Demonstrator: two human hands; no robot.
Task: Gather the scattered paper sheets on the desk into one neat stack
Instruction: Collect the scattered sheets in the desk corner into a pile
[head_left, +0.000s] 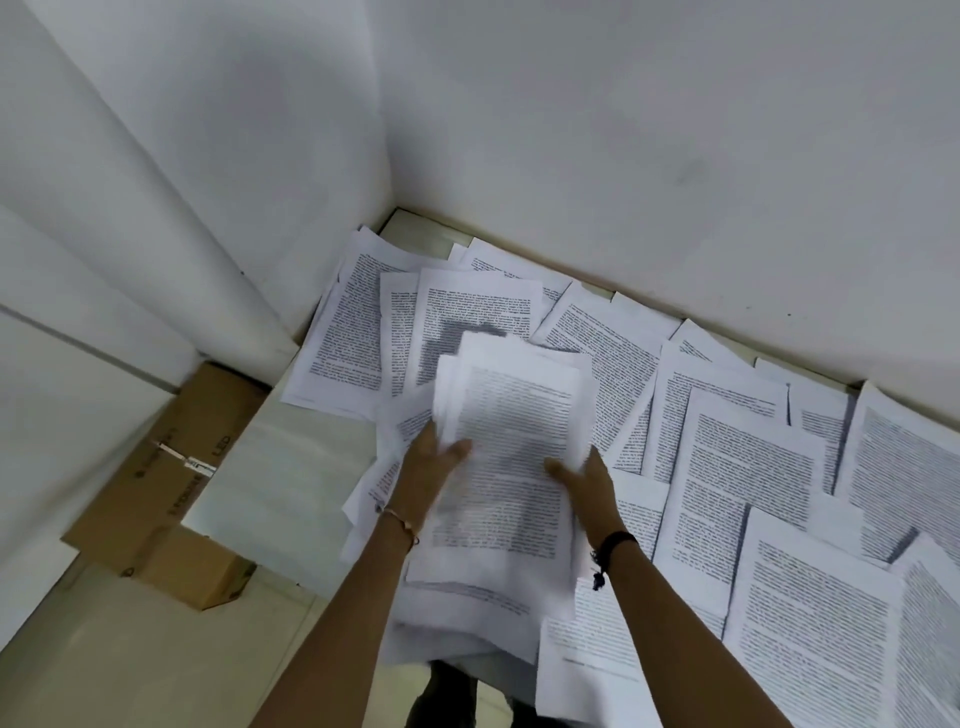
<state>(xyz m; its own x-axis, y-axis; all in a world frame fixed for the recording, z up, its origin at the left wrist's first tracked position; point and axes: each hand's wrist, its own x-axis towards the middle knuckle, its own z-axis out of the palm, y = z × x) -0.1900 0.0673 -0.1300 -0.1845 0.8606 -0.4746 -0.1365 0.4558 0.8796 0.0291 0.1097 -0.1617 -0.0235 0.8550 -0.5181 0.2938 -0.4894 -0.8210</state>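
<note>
A loose bundle of printed sheets (511, 452) is lifted above the desk (270, 467), its edges uneven and blurred. My left hand (428, 467) grips the bundle's left edge, thumb on top. My right hand (584, 478) holds its right edge, thumb lying over the top page. Many more printed sheets lie scattered flat: a group at the far corner (358, 312), others to the right (748, 457) and at the near right (810, 613). Several sheets overlap under the bundle near the front edge (467, 613).
White walls (623, 156) close in the desk at the back and left. A brown cardboard box (171, 483) sits on the floor left of the desk. The pale desk surface shows bare at the left near the box.
</note>
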